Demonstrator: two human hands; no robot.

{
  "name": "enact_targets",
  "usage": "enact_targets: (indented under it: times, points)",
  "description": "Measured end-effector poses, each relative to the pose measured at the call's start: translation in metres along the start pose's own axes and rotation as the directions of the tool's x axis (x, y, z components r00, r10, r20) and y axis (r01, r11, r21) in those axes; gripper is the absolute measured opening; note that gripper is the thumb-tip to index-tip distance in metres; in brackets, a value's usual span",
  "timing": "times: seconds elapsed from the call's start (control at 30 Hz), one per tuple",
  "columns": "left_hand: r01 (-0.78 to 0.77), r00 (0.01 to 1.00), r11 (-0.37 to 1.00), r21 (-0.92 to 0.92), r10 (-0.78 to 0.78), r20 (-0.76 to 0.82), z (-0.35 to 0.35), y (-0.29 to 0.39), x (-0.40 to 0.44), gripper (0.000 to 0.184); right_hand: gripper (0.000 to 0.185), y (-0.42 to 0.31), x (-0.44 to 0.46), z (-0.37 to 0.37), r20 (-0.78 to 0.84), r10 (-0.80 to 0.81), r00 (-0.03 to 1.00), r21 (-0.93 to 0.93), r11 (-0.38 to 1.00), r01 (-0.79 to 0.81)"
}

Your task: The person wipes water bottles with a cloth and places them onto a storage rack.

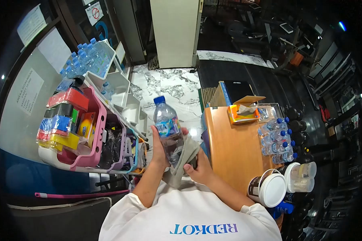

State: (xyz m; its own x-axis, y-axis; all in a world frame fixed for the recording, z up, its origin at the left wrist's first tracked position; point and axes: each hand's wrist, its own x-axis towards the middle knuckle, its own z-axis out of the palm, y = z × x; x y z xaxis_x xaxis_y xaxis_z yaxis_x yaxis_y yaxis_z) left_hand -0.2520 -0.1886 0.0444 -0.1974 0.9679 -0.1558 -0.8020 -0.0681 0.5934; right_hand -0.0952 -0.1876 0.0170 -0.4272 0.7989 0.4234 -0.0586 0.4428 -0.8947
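A clear water bottle (167, 124) with a blue cap and a blue label stands nearly upright, slightly tilted, in front of my chest. My left hand (159, 150) is wrapped round its left side. In my right hand (200, 169) is a grey-green cloth (185, 158), gripped between thumb and fingers and pressed against the lower right side of the bottle. The cloth hides part of the bottle's base, and its lower end hangs towards my shirt.
At left, a pink basket (98, 132) holds colourful packets beside a white shelf (118, 86) with several bottles (88, 56). On the right, a wooden table (225, 160) bears a tissue box (243, 114), several water bottles (275, 136) and a white bucket (273, 189).
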Motion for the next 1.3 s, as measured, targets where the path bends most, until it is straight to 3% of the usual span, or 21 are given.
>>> enact_targets:
  times: [0.03, 0.1, 0.17, 0.23, 0.27, 0.33, 0.37, 0.43, 0.53, 0.57, 0.63, 0.7, 0.73, 0.77, 0.87, 0.93, 1.07, 1.13, 1.17, 1.23, 1.3]
  points:
    - [0.042, 0.998, 0.997, 0.062, -0.039, -0.04, -0.005, -0.002, 0.001, 0.08, 0.03, -0.001, 0.004, -0.01, 0.003, -0.007, 1.0, -0.006, 1.0, 0.007]
    - [0.026, 1.0, 0.997, 0.071, -0.027, 0.006, -0.019, -0.007, 0.003, 0.082, 0.021, -0.002, 0.009, -0.04, 0.18, 0.087, 0.98, -0.294, 0.955, -0.031]
    - [0.079, 0.997, 0.996, 0.048, -0.079, -0.014, -0.023, -0.008, 0.002, 0.083, 0.015, 0.002, 0.022, -0.047, 0.077, 0.021, 0.997, -0.228, 0.974, -0.003]
    - [0.079, 0.994, 0.996, -0.033, -0.082, -0.077, -0.015, -0.01, 0.001, 0.084, 0.018, -0.016, 0.048, -0.06, 0.076, -0.315, 0.946, -0.092, 0.943, 0.321]
    - [0.146, 0.989, 0.989, -0.006, -0.146, -0.019, -0.014, -0.009, -0.001, 0.083, 0.018, -0.027, 0.057, -0.062, 0.074, -0.313, 0.947, -0.095, 0.943, 0.319]
    - [0.191, 0.979, 0.98, 0.056, -0.194, 0.056, -0.016, -0.014, 0.001, 0.085, 0.022, -0.042, 0.075, -0.059, -0.139, -0.433, 0.891, -0.066, 0.901, 0.428]
    - [0.187, 0.98, 0.981, 0.056, -0.19, 0.058, -0.018, -0.016, 0.002, 0.085, 0.026, -0.035, 0.088, -0.051, -0.233, -0.508, 0.829, 0.114, 0.832, 0.542]
    - [0.167, 0.957, 0.963, 0.212, -0.21, 0.199, -0.02, -0.019, 0.001, 0.084, 0.032, -0.043, 0.103, -0.047, -0.152, -0.433, 0.888, 0.047, 0.895, 0.444]
    - [0.201, 0.972, 0.974, 0.107, -0.211, 0.1, 0.008, -0.015, -0.009, 0.079, 0.03, -0.062, 0.128, -0.017, 0.266, -0.462, 0.846, -0.39, 0.751, 0.533]
    - [0.212, 0.976, 0.977, 0.029, -0.213, 0.048, 0.011, -0.013, -0.01, 0.078, 0.027, -0.044, 0.126, -0.009, 0.257, -0.47, 0.844, -0.332, 0.778, 0.534]
    - [0.262, 0.952, 0.965, -0.01, -0.256, 0.17, -0.015, -0.02, -0.005, 0.072, 0.016, -0.026, 0.114, 0.0, 0.198, -0.423, 0.884, -0.33, 0.82, 0.467]
    - [0.026, 1.0, 0.973, 0.228, -0.025, -0.006, -0.022, -0.027, -0.009, 0.077, 0.017, -0.022, 0.09, 0.007, 0.215, -0.405, 0.889, -0.356, 0.815, 0.457]
    - [0.127, 0.985, 0.965, 0.229, -0.095, -0.146, -0.017, -0.019, -0.014, 0.077, 0.019, -0.02, 0.075, 0.009, 0.223, -0.375, 0.9, -0.389, 0.812, 0.435]
    - [0.127, 0.984, 0.966, 0.225, -0.094, -0.151, -0.02, -0.017, -0.014, 0.077, 0.019, -0.016, 0.06, 0.01, 0.227, -0.372, 0.9, -0.387, 0.813, 0.434]
    - [0.152, 0.983, 0.987, -0.048, -0.156, -0.097, -0.03, 0.007, -0.002, 0.079, 0.02, -0.004, 0.027, 0.007, 0.363, -0.306, 0.88, -0.335, 0.839, 0.429]
    - [0.048, 0.985, 0.999, -0.015, -0.05, -0.166, -0.034, 0.017, 0.004, 0.078, 0.026, -0.001, 0.014, -0.005, 0.46, -0.245, 0.854, -0.3, 0.862, 0.409]
    - [-0.117, 0.983, 0.993, 0.0, 0.116, -0.142, -0.017, 0.036, 0.002, 0.068, 0.025, -0.001, 0.011, -0.013, 0.345, -0.183, 0.921, -0.221, 0.937, 0.269]
    - [-0.185, 0.983, 0.981, -0.062, 0.186, 0.004, 0.005, 0.042, -0.007, 0.054, 0.027, 0.005, 0.008, -0.008, 0.055, -0.08, 0.995, -0.116, 0.99, 0.086]
    - [-0.182, 0.983, 0.982, -0.06, 0.182, 0.004, 0.005, 0.039, -0.008, 0.054, 0.027, 0.005, 0.008, -0.004, 0.052, -0.077, 0.996, -0.116, 0.99, 0.083]
    - [-0.291, 0.956, 0.923, 0.251, 0.294, 0.027, 0.005, 0.031, -0.011, 0.057, 0.042, 0.003, 0.013, 0.003, -0.147, -0.009, 0.989, 0.087, 0.996, 0.022]
    - [-0.393, 0.919, 0.894, 0.213, 0.385, 0.08, 0.013, 0.025, -0.005, 0.068, 0.056, 0.004, 0.009, 0.001, -0.127, 0.033, 0.991, 0.04, 0.999, -0.028]
